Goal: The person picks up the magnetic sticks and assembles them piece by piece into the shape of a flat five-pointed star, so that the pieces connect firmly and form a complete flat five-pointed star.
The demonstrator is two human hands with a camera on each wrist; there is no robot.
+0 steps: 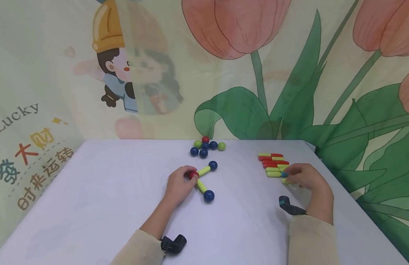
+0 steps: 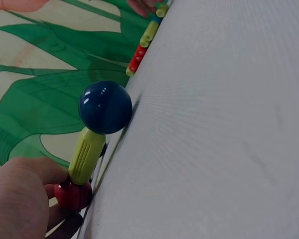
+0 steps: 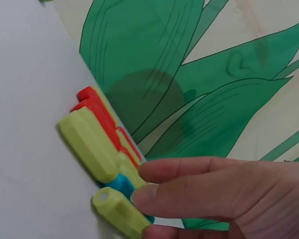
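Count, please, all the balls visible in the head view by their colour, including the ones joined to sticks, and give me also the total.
Blue balls: 6
Red balls: 2
Yellow-green balls: 2
Total: 10

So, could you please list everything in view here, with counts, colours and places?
Table: one, white, under all the pieces
Printed backdrop: one, pale, pink and green, behind the table
Loose balls: seven visible; four dark blue, two green, one red; near the table's far edge
Joined sticks: two, yellow-green, fanning out mid-table
Joined red ball: one, red, where the joined sticks meet
Joined blue balls: two, dark blue, at the sticks' outer ends
Loose sticks: several, overlapping; red, yellow-green, some blue; table's right side
Wrist cameras: two, black, one per arm
Sleeves: two, beige, on the forearms
Left grip: one, bare, pinching the joined red ball
Right grip: one, bare, at the loose sticks; whether holding one is unclear
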